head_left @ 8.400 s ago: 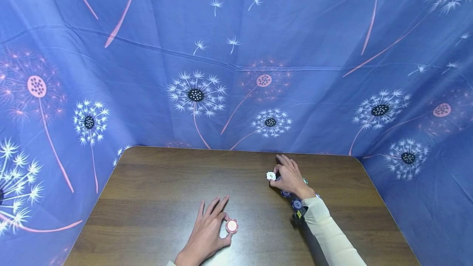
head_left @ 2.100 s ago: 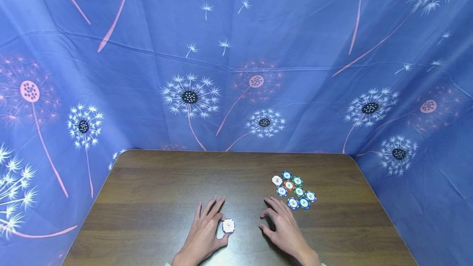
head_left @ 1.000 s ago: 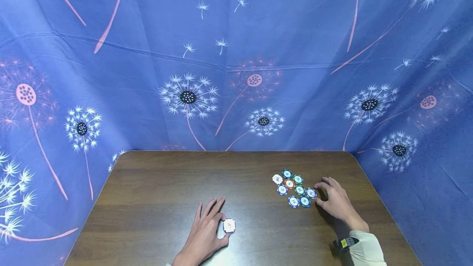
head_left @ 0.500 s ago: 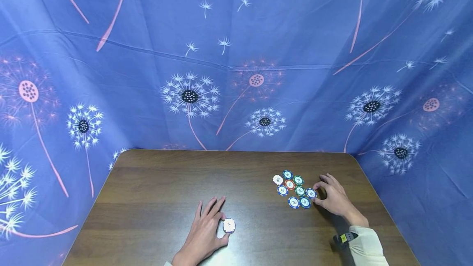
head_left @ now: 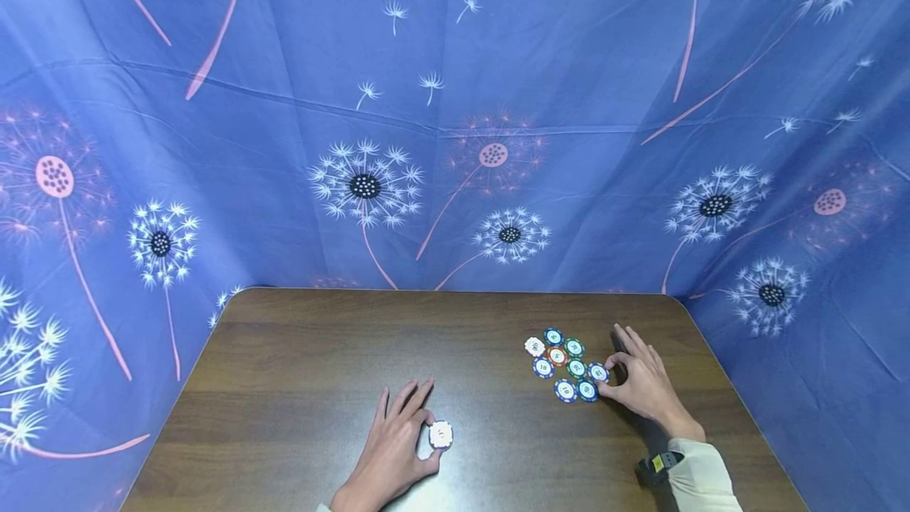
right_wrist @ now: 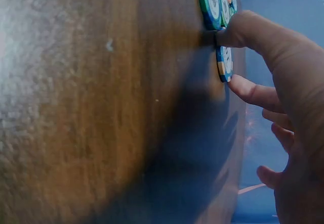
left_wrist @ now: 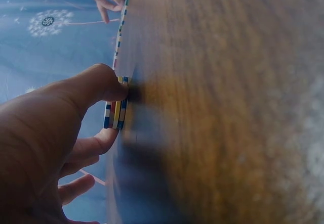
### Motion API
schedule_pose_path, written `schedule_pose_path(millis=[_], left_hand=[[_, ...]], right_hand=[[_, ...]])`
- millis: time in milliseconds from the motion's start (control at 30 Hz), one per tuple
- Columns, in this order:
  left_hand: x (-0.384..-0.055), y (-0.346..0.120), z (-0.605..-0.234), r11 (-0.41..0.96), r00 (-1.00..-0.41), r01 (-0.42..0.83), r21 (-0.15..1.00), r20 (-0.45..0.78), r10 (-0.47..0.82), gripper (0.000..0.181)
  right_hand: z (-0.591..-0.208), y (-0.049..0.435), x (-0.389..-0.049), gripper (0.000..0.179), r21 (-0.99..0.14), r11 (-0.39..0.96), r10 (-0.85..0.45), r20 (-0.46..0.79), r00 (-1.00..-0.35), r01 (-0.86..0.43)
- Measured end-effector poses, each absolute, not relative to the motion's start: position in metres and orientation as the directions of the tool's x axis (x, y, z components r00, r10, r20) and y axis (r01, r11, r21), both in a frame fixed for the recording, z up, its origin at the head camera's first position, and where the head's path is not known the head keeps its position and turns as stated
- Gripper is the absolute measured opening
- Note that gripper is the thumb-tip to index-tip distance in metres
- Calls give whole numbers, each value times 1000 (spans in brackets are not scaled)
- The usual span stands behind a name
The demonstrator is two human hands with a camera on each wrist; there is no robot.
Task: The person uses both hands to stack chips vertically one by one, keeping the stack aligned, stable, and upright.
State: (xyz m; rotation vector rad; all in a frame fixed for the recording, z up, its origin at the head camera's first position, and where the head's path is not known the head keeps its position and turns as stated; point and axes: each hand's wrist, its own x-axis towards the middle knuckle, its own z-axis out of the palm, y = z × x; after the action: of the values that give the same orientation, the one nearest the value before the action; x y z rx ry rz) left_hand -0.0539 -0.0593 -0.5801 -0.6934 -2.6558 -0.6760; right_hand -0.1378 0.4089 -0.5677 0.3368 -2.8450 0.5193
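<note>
Left hand (head_left: 389, 449) pinches a stack of chips (head_left: 441, 434) between thumb and forefinger, its other fingers spread, on the near-left side of the red chip (head_left: 558, 356) and well apart from it. Seen edge-on in the left wrist view, the stack shows blue, white, red and yellow rims; its top face is whitish. Right hand (head_left: 647, 388), to the right of the red chip, has thumb and forefinger set narrow on opposite edges of a blue-rimmed chip (head_left: 599, 372); whether that chip is lifted at all, I cannot tell.

Around the red chip, others lie loosely clustered on the table (head_left: 320, 346): a white chip (head_left: 535, 347) just left of it, a far blue chip (head_left: 553, 336) just beyond, a far green chip (head_left: 574, 348) to its right, a near green chip (head_left: 577, 368) on its near right and a near-left blue chip (head_left: 543, 367). Closer to the person than the red chip are a left front chip (head_left: 565, 391) and a right front chip (head_left: 587, 390), side by side. Well beyond it hangs a blue dandelion-print cloth (head_left: 270, 204).
</note>
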Motion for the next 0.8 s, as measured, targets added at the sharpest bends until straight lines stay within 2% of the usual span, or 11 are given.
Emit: schedule_pose_path(millis=[267, 600, 800], left_hand=[[-53, -59, -577, 787, -850, 503, 358, 368, 377, 33], [-53, -59, -579, 779, -833, 523, 347, 403, 380, 35], [-52, -59, -580, 784, -852, 503, 363, 360, 381, 33]], right_hand=[[-572, 408, -134, 35, -296, 925, -154, 284, -946, -240], [-575, 407, -131, 34, -307, 924, -135, 294, -946, -227], [-577, 407, -128, 35, -298, 928, -129, 302, -944, -223]])
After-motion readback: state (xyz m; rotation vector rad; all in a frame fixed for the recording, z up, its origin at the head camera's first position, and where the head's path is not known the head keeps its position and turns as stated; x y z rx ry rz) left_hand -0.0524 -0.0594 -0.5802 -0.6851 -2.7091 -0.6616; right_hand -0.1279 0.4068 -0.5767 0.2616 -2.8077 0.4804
